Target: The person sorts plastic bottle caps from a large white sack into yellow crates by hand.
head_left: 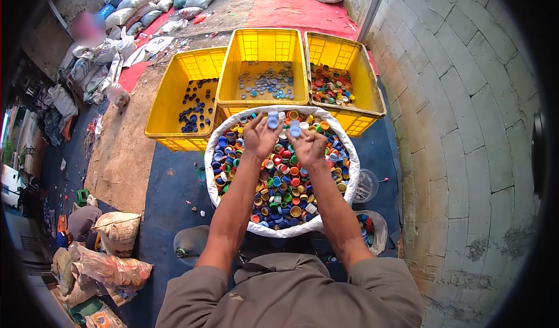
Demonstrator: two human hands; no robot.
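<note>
My left hand (261, 138) and my right hand (308, 148) are raised over a round white sack (211, 176) full of mixed bottle caps. Just beyond my left fingertips is a blurred light blue bottle cap (272, 119). Another blurred light blue bottle cap (295, 129) shows at the fingertips of my right hand. Both hands have their fingers apart; whether the caps still touch them cannot be made out. Loose caps (280, 182) in red, blue, green, orange, yellow and white fill the sack below my wrists.
Behind the sack stand three yellow crates: the left crate (160, 112) holds dark blue caps, the middle crate (265, 42) light blue ones, the right crate (372, 92) red and orange ones. A block wall (460, 124) rises at right. Filled sacks (113, 270) lie at left.
</note>
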